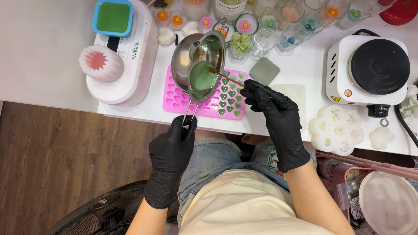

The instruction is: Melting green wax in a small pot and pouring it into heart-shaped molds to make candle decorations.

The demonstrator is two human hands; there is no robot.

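Your left hand [172,150], in a black glove, has its fingers closed around the wire handle of a small steel pouring pot [204,65], which you hold tilted above the left half of a pink silicone mould [174,102]; the pot carries green melted wax pooled toward its lower lip. Your right hand [272,111], also gloved black, has its fingertips pinched together on a thin stick [224,77] whose far end reaches into the pot's mouth. The mould lies flat on the white table [305,69], close to its near edge; the heart cavities on its right side show green fill, while those on the left are largely hidden under the pot. Just beyond the mould, near your right knuckles, lies a grey square pad [264,70]. A white hotplate [370,69] with a black disc stands to the right, well apart from your hands, its cable running off the table's right side. In front of it sits a white flower-shaped mould [335,128]. To the left stands a white appliance [126,56] bearing a blue-rimmed square tray of green wax [113,17] and a white fluted candle [101,63]. Small glass holders with flower and heart pieces [265,26] crowd the far edge behind the pot.
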